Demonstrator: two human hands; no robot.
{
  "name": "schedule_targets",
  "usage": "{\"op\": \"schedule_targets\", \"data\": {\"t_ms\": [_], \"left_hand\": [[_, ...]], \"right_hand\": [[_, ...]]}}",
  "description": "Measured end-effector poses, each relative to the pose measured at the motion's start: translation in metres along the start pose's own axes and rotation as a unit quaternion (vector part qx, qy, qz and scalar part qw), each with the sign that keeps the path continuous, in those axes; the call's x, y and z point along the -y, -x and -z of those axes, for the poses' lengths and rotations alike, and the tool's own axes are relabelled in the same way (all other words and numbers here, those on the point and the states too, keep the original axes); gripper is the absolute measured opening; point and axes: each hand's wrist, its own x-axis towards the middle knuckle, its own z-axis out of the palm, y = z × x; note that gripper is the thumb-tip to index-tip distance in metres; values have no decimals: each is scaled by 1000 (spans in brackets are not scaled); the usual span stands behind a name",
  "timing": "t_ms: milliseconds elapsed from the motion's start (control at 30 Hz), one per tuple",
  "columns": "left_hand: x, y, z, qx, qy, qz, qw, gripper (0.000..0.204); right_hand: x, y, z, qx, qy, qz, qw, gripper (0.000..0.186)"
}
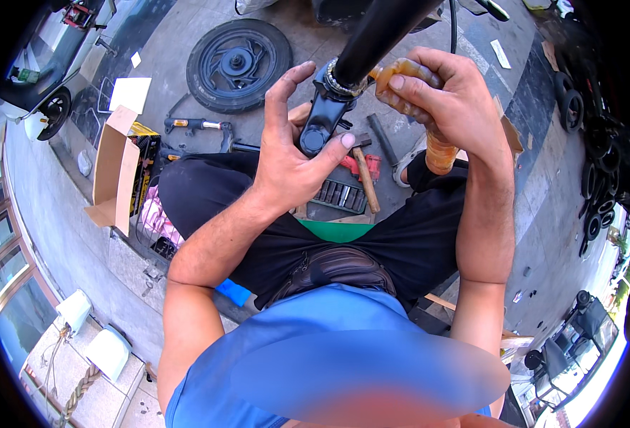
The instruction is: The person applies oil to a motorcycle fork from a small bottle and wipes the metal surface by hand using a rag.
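Note:
A thick black metal tube (386, 36) slants down from the top edge into a black clamp-like fork part (323, 120). Around their joint sits a ring (342, 84) with pale grease on it. My left hand (286, 157) is wrapped round the black fork part, thumb on its near side and index finger raised along the far left. My right hand (461, 103) grips a soft, crumpled bag of amber grease (440, 153). The bag's upper end lies right beside the greasy ring; whether it touches is hard to tell. Its lower end hangs below my palm.
Below my hands lie a hammer (365, 178), a socket set (340, 196) and a red tool (372, 167). A spoked wheel (238, 65) lies flat beyond. An open cardboard box (114, 171) stands left; several tyres (593, 160) line the right.

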Motion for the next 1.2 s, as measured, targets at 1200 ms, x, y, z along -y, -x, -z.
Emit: {"op": "schedule_targets", "data": {"t_ms": [1200], "left_hand": [[-12, -6, 21, -73, 1, -18, 997, 87]], "right_hand": [[-85, 13, -34, -47, -141, -118, 982, 21]]}}
